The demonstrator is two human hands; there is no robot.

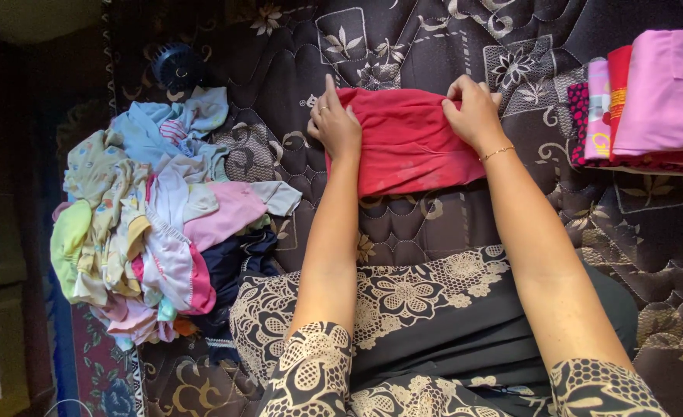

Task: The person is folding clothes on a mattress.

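A folded red garment (403, 143) lies on the dark quilted mattress (465, 224) in front of me. My left hand (335, 123) presses on its left edge, fingers spread and pointing away from me. My right hand (474, 110) pinches the cloth at its far right corner; a thin bracelet sits on that wrist. Both forearms reach out over my lap, which is covered in black cloth with a cream floral print.
A loose heap of small pastel clothes (152, 224) lies to my left. A stack of folded pink and red garments (650, 100) sits at the right. A small round black object (175, 66) rests beyond the heap. The mattress edge runs down the left side.
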